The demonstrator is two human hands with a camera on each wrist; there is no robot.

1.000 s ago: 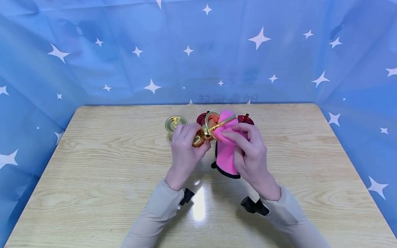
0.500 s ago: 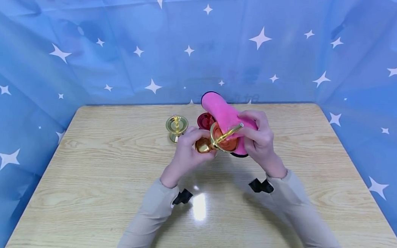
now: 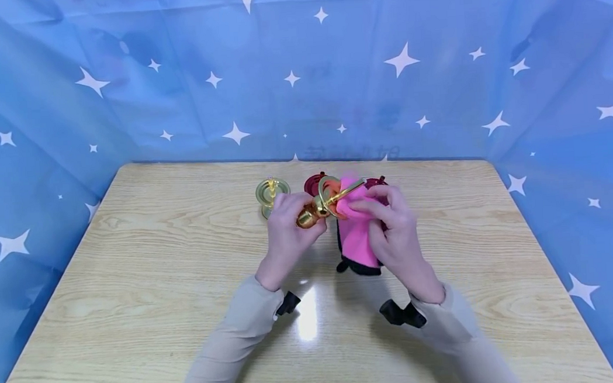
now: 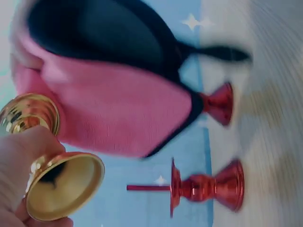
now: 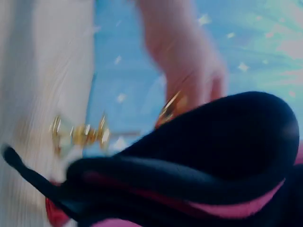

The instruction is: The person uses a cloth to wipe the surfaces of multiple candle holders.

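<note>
My left hand (image 3: 290,225) grips a shiny gold candlestick (image 3: 308,215) by its lower part, holding it tilted above the table. Its dish and thin spike point up and to the right. A pink cloth (image 3: 359,244) with black edging is pinched in my right hand (image 3: 397,233), bunched against the dish and spike. The rest of the cloth hangs toward me, its dark side curling open in the right wrist view. In the left wrist view, the candlestick's hollow foot (image 4: 66,187) faces the camera.
Behind my left hand stands another gold candlestick (image 3: 261,193). Two red candlesticks stand behind the hands, one in the middle (image 3: 311,184) and one partly hidden at the right (image 3: 376,182). A blue star-patterned curtain (image 3: 290,99) borders the wooden table (image 3: 148,271).
The cloth's raised end has swung down from the back and hangs toward me, as it did a second ago. The right hand has come slightly nearer and leftward; the candlestick has turned a little.
</note>
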